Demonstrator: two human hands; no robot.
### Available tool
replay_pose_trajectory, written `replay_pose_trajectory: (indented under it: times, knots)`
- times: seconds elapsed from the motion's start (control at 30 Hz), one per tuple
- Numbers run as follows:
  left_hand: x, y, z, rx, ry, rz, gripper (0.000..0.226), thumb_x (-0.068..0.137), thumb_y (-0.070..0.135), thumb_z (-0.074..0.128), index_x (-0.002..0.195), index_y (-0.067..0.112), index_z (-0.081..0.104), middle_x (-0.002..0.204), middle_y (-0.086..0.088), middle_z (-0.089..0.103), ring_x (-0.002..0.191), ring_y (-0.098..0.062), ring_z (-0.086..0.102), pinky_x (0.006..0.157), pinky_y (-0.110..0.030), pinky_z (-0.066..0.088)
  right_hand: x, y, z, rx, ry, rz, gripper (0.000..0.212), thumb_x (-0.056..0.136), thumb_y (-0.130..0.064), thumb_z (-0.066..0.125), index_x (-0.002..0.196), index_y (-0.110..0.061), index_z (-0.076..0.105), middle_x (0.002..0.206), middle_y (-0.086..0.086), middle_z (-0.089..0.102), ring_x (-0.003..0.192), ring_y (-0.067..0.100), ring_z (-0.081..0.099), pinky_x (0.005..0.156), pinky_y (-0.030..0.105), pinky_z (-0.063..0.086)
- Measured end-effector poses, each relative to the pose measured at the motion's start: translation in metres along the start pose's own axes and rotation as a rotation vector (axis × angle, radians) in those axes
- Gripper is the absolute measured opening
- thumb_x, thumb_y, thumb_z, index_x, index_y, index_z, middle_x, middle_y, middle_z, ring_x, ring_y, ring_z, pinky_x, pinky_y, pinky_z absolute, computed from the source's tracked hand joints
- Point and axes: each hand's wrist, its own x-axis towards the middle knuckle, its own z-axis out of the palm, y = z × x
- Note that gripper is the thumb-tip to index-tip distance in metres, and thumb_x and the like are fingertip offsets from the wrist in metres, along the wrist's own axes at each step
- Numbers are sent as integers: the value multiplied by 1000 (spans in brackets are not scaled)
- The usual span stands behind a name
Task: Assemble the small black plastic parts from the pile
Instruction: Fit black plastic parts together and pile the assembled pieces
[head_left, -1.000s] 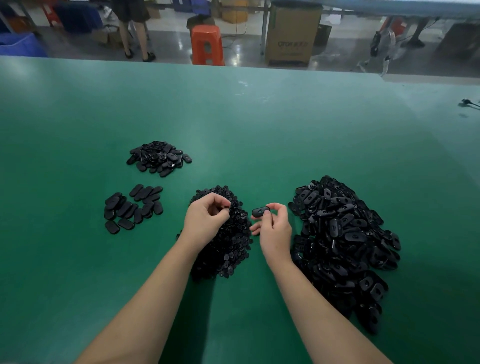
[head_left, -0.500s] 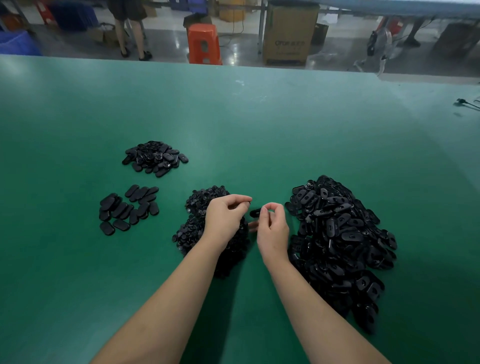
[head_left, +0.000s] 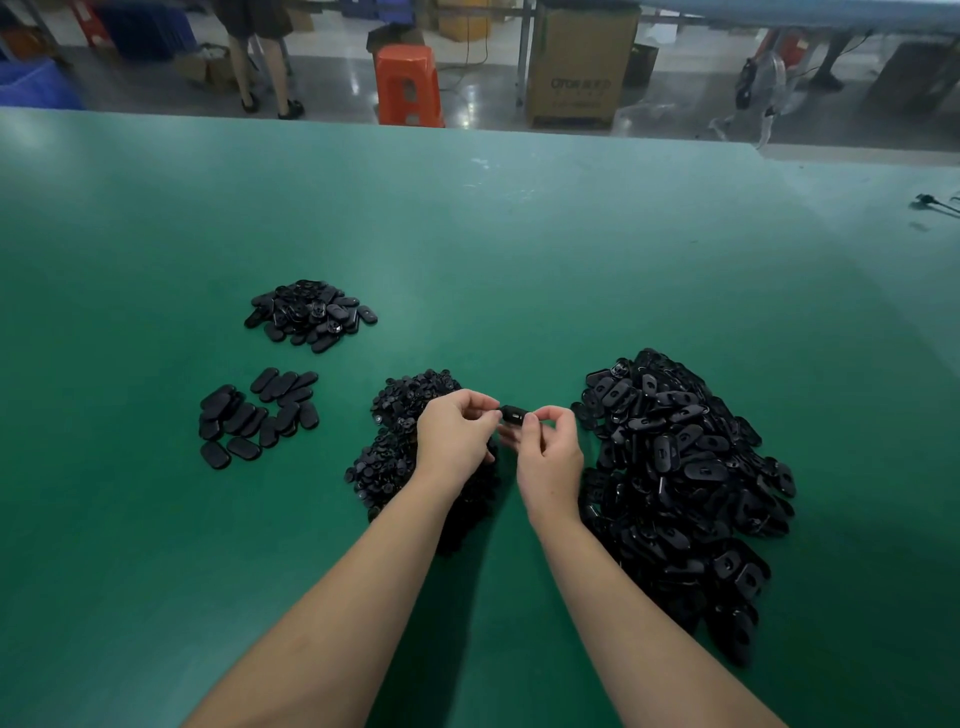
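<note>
My right hand (head_left: 549, 453) pinches a small black oval part (head_left: 514, 416) between thumb and forefinger, just above the table. My left hand (head_left: 453, 432) has its fingertips curled against the left end of that same part; any smaller piece it holds is hidden by the fingers. Under and behind my left hand lies a pile of small round black pieces (head_left: 396, 447). A large heap of black oval shells (head_left: 675, 467) sits to the right of my right hand.
On the green table (head_left: 519, 260), a small heap of black ovals (head_left: 310, 316) and a flat group of ovals (head_left: 257, 415) lie to the left. Beyond the far edge stand an orange stool (head_left: 408, 85), a cardboard box (head_left: 581, 67) and a person's legs (head_left: 262, 62).
My left hand has lifted off the pile of small pieces and moved right to meet my right hand. The two hands now touch at the black oval part.
</note>
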Motion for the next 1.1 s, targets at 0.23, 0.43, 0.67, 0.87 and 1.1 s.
replay_pose_trajectory:
  times: [0.23,0.43,0.67,0.87,1.1]
  knots:
    - [-2,3,8,41,-5,-14,15,86,11,74,77,23,73,71,5,73,38,-10,58,39,-20,44,1,3,-2,-33,-14,19,6,100,-21,55,95,-23,53,79,-5,72,74,1,65,69,22,50]
    - [-5,10,12,81,21,7,7,87,11,73,83,17,72,77,-1,73,48,-11,62,44,-23,50,2,2,-3,-40,-22,13,5,100,-20,55,95,-22,54,72,-10,67,65,-7,60,58,10,41]
    - [-6,14,13,151,26,35,4,87,12,71,84,14,73,75,-1,73,49,-16,62,57,-31,57,1,2,-3,-65,-43,-12,9,98,-23,58,96,-30,52,72,-18,72,67,-4,59,63,12,42]
    - [-7,15,15,232,43,113,5,87,18,71,85,20,76,87,8,70,78,-9,62,67,-19,44,2,3,-4,-7,-53,4,11,99,-24,57,95,-31,51,72,-21,72,66,-1,60,65,20,44]
    - [-13,10,20,255,7,214,17,91,9,64,93,20,77,86,11,69,73,1,62,68,-13,45,2,2,-5,63,-3,16,17,100,-18,57,94,-31,49,77,-8,72,71,-2,64,67,22,46]
